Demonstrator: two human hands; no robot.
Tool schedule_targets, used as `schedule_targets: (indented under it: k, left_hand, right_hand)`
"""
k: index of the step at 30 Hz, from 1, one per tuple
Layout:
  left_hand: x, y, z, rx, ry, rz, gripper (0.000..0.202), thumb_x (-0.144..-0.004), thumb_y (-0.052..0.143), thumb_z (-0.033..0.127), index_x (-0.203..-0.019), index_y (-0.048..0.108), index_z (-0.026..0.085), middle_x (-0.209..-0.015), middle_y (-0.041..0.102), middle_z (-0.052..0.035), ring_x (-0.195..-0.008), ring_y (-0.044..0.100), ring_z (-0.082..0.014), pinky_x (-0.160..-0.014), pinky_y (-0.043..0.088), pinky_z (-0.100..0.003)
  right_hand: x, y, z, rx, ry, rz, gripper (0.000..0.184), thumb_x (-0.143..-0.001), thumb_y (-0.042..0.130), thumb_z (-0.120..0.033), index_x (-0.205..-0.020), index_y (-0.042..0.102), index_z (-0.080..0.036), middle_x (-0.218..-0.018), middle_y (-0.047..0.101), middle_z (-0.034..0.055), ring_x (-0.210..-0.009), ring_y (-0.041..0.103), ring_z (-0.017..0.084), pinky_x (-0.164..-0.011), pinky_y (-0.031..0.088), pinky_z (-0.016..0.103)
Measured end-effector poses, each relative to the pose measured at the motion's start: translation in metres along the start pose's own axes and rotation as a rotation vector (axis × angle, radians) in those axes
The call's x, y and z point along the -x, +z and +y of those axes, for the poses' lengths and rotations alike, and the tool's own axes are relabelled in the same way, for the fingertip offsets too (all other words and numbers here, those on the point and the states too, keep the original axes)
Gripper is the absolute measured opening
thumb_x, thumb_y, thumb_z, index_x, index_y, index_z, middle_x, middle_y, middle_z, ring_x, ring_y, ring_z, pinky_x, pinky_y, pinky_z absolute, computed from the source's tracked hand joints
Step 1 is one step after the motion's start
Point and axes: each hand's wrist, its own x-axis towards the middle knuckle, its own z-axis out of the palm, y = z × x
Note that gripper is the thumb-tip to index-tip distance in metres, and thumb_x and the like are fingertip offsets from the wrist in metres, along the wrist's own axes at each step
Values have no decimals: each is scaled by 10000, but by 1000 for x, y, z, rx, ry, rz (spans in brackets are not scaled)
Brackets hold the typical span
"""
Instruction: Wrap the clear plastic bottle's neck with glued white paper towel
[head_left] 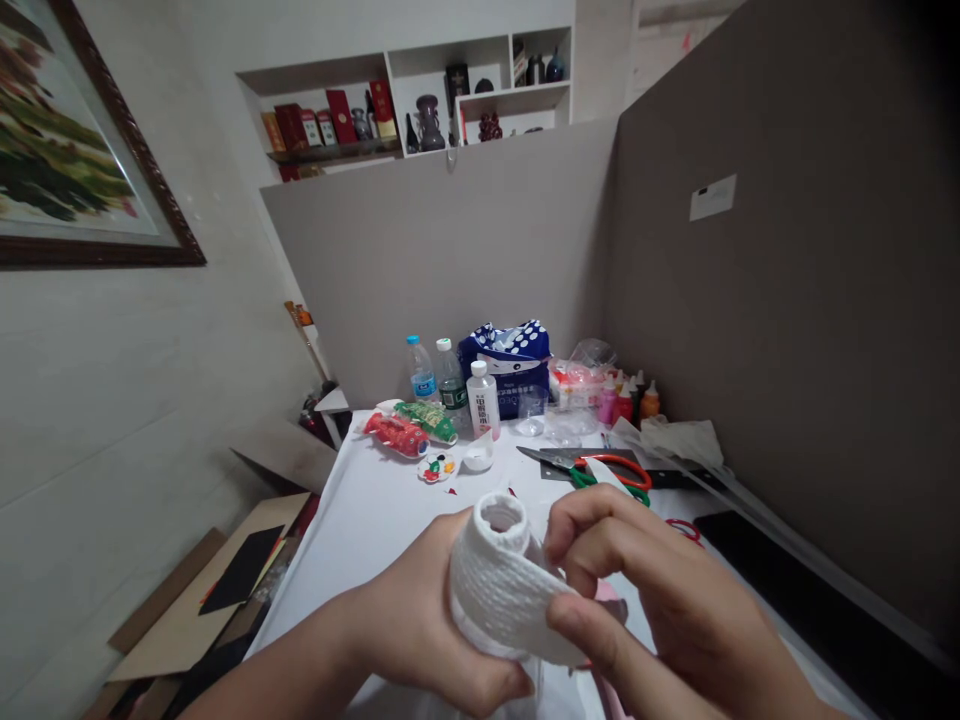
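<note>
My left hand [431, 605] is wrapped around a plastic bottle [501, 520], which stands upright with its open mouth facing up. A white, ribbed, cloth-like strip [502, 595] is wound around the bottle's neck and shoulder. My right hand [660, 580] pinches the loose end of the strip, pulled out to the right of the bottle, between thumb and fingers. The bottle's lower part is mostly hidden by my left hand. Something pink, partly covered, lies beneath my right hand.
Large scissors [555, 460] with orange and green handles lie beyond my right hand. A paint palette [437, 467], red tube [397, 435] and white-capped bottle [482, 400] are at the back. Several paint bottles [622, 403] stand back right, beside a grey partition [780, 300].
</note>
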Motion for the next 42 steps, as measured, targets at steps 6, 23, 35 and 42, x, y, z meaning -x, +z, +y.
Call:
schedule_targets:
  k: [6,23,35,42]
  left_hand:
    - [-1,-1,0,-73,-26,19,384,-556,727,214,-894,550,173,-801,507,-2,-736,464,-145,-676,430,-253]
    - [1,-7,-4,-71,-13,-81,369,-576,714,268,-897,563,170,-786,550,-4,-692,507,-139,-705,473,-277]
    - [1,-6,-4,-144,-11,-60,327,-535,689,245,-809,524,180,-730,484,7,-755,497,-177,-774,472,-316]
    - [3,-8,-8,-110,10,-86,360,-553,680,222,-887,563,155,-772,541,-7,-667,492,-131,-702,486,-284]
  right_hand:
    - [-5,-1,3,-127,157,-54,213,-899,563,-185,-710,469,-216,-765,576,-7,-701,561,141,-649,486,268]
    - [-9,-5,0,-112,230,-155,178,-873,580,-157,-709,527,-198,-683,579,-21,-624,538,114,-563,441,216]
    - [-12,-2,5,-163,210,-89,191,-808,667,-140,-665,550,-187,-682,586,-22,-659,547,124,-595,429,235]
    - [-15,-4,4,-204,355,-186,218,-852,625,-196,-658,528,-187,-644,561,-35,-610,504,104,-560,403,209]
